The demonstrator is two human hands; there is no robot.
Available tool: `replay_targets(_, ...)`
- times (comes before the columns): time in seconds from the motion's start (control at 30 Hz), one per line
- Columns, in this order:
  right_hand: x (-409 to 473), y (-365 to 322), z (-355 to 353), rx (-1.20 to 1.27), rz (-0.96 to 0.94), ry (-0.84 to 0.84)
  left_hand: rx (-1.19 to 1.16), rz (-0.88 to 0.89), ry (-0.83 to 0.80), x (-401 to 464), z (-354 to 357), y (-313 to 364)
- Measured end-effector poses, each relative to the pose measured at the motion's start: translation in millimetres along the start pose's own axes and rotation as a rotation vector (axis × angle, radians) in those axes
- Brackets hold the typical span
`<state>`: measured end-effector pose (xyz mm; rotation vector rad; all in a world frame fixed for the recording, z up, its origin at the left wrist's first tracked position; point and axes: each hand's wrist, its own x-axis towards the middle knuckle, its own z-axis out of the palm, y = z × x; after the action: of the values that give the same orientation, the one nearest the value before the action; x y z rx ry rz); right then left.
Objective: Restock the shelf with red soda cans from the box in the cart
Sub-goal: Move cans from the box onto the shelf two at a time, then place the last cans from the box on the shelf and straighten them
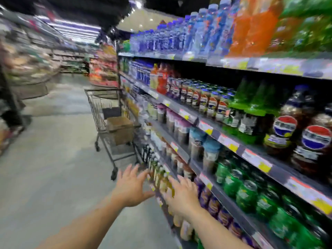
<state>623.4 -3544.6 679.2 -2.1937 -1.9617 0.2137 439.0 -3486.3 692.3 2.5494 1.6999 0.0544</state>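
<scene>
red soda cans: none visible; presumably in cardboard box in cart, frame centre, well ahead of hands. likely rigid, smooth, dentable; grip round the sides. left hand & right hand: fingers spread, holding nothing, lower centre.
</scene>
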Motion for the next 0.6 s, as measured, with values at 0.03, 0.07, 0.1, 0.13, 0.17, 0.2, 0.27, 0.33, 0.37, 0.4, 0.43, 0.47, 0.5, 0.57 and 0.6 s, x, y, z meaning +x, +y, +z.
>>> replay_targets(0.03,21.0,-18.7,3.2,0.006,-0.026,-0.006,-0.008,-0.018,-0.016,8.7,-3.4,-21.7)
replay_targets(0.07,41.2,-36.2,6.6,0.011,-0.051,-0.014,-0.013,-0.039,-0.028,16.4,-6.0,-42.3)
replay_targets(0.1,60.4,-51.9,10.1,0.019,-0.070,-0.026,-0.021,-0.063,-0.031,24.8,-7.0,-61.5)
replay_targets(0.13,79.7,-66.4,13.1,0.025,-0.088,-0.037,-0.032,-0.087,-0.027,33.8,-8.0,-79.7)
replay_targets(0.17,99.1,-79.8,16.2,0.024,-0.108,-0.047,-0.041,-0.112,-0.024,43.8,-7.5,-97.6)
replay_targets(0.2,118.7,-92.7,19.6,0.016,-0.131,-0.055,-0.051,-0.136,-0.024,54.0,-6.6,-114.7)
replay_targets(0.27,158.1,-117.9,29.9,0.000,-0.177,-0.068,-0.059,-0.181,-0.029,77.5,-2.3,-147.7)
replay_targets(0.33,200.7,-140.7,43.5,0.000,-0.216,-0.088,-0.050,-0.223,-0.040,106.1,1.2,-178.8)
replay_targets(0.37,224.1,-151.1,50.7,0.006,-0.232,-0.098,-0.048,-0.244,-0.035,122.9,2.7,-194.1)
replay_targets(0.4,248.6,-161.1,56.8,0.013,-0.246,-0.100,-0.043,-0.265,-0.025,140.7,3.2,-209.5)
replay_targets(0.43,273.9,-170.6,62.8,0.016,-0.261,-0.099,-0.035,-0.286,-0.018,158.7,3.1,-225.0)
replay_targets(0.47,299.6,-180.5,67.1,0.017,-0.277,-0.100,-0.027,-0.307,-0.015,176.9,2.1,-240.9)
replay_targets(0.5,325.8,-190.7,70.0,0.018,-0.291,-0.112,-0.019,-0.329,-0.021,194.8,-0.5,-256.9)
replay_targets(0.57,378.7,-214.1,72.0,0.034,-0.314,-0.146,-0.007,-0.380,-0.042,229.3,-10.8,-290.9)
replay_targets(0.6,403.4,-226.5,71.4,0.040,-0.329,-0.156,-0.006,-0.409,-0.043,245.6,-17.3,-307.7)
